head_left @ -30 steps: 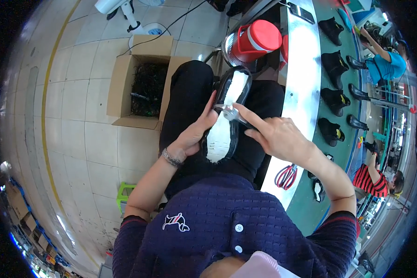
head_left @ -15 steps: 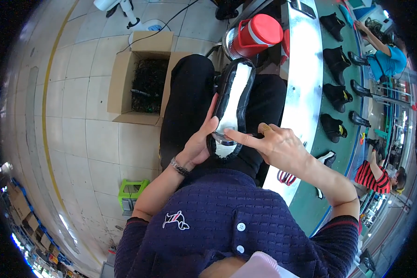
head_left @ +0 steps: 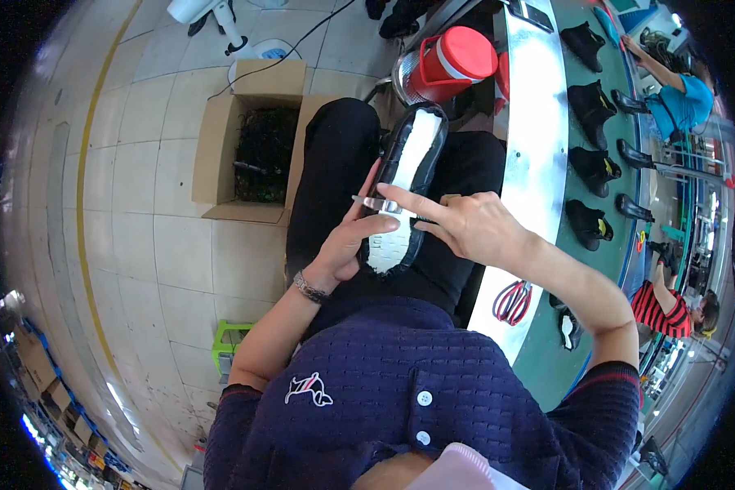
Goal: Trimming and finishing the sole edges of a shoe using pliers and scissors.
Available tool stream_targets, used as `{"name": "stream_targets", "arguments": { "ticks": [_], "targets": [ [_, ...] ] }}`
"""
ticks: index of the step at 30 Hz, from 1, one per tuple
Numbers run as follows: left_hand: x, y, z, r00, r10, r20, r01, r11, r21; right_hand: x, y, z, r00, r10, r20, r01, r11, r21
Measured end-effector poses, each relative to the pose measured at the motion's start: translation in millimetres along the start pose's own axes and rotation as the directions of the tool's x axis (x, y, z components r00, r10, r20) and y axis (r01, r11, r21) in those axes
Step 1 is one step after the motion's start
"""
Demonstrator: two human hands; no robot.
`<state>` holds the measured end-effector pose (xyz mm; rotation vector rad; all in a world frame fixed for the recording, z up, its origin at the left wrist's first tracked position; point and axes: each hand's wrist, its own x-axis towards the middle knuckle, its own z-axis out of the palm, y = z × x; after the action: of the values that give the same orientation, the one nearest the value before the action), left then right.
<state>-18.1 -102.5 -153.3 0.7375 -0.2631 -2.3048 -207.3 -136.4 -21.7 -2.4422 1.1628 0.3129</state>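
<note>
A black shoe (head_left: pixel 417 147) rests bottom-up across my lap, with a long white layer down the middle of its underside. My left hand (head_left: pixel 339 249) grips its left side, the thumb lying over the white part near the heel end. In my right hand (head_left: pixel 482 229) is a knife with a thin metal blade (head_left: pixel 376 202), laid crosswise over the middle of the shoe. The right index finger stretches along the blade. Its handle is mostly hidden under my fingers.
Left of my legs stands an open cardboard box (head_left: pixel 212 155) with black scraps inside. A metal bench edge (head_left: pixel 535 147) runs along my right, with a coiled cord (head_left: pixel 512 303) on it. Beyond, black boots (head_left: pixel 592 171) line a green belt. A red jug (head_left: pixel 465 53) stands ahead.
My right hand and the knife have moved from the heel toward the middle of the shoe. More of the white heel part shows now.
</note>
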Motion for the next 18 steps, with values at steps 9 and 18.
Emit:
{"name": "stream_targets", "arguments": {
  "ticks": [9, 18],
  "targets": [
    [1.4, 2.7, 0.8, 0.998, -0.037, 0.051, 0.037, 0.999, -0.014, 3.1, 8.9, 11.9, 0.989, 0.125, 0.081, -0.134, 0.985, 0.11],
    [-4.3, -2.5, -10.7, 0.998, -0.052, 0.045, 0.052, 0.999, -0.002, 4.6, 2.2, 12.8, 0.99, 0.131, 0.055, -0.141, 0.944, 0.298]
  ]
}}
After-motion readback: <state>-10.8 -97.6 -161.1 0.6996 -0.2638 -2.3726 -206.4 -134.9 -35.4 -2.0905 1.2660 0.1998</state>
